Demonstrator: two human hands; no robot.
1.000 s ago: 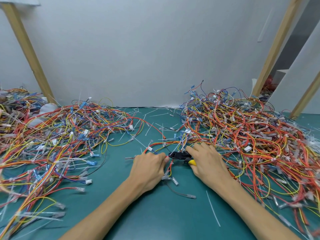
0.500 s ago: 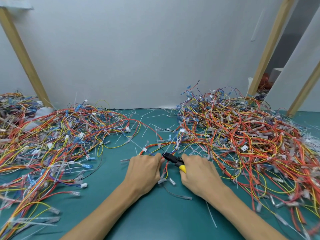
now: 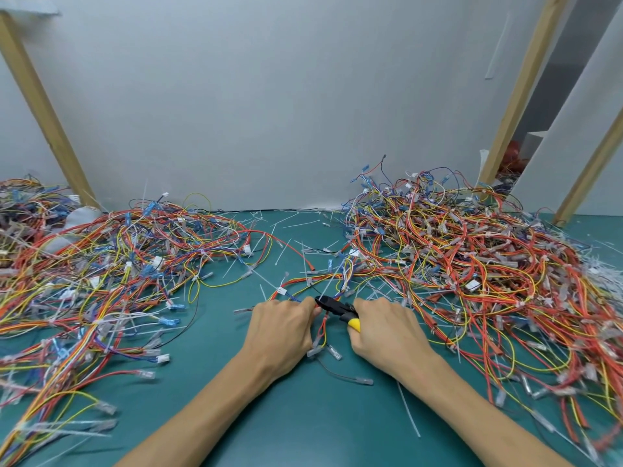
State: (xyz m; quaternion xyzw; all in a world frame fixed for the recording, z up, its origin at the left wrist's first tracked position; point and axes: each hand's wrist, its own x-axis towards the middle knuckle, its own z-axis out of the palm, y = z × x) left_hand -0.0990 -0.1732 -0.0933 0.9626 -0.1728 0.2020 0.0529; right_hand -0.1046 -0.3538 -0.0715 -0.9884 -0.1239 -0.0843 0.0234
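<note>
- One left hand (image 3: 281,326) rests knuckles-up on the green table (image 3: 303,426), its fingers curled tight round a thin wire harness (image 3: 323,328).
- One right hand (image 3: 387,328) is wrapped closed round the yellow handles of one pair of side cutters (image 3: 337,306). The black head points left and meets the harness right at the left fingertips. Whether the blades are parted cannot be told.
- The harness lies between the two hands at the table's middle. Its orange and yellow leads trail towards the person and end in two clear terminals (image 3: 333,352).
- Two big heaps of wire harnesses flank the hands: a left heap (image 3: 128,264) and a right heap (image 3: 472,264). A third, smaller heap (image 3: 23,203) sits at the far left.
- One loose white cable tie (image 3: 408,412) lies just beside the right forearm.
- Three wooden posts lean at the back: one on the left (image 3: 40,106) and two on the right (image 3: 519,92).
</note>
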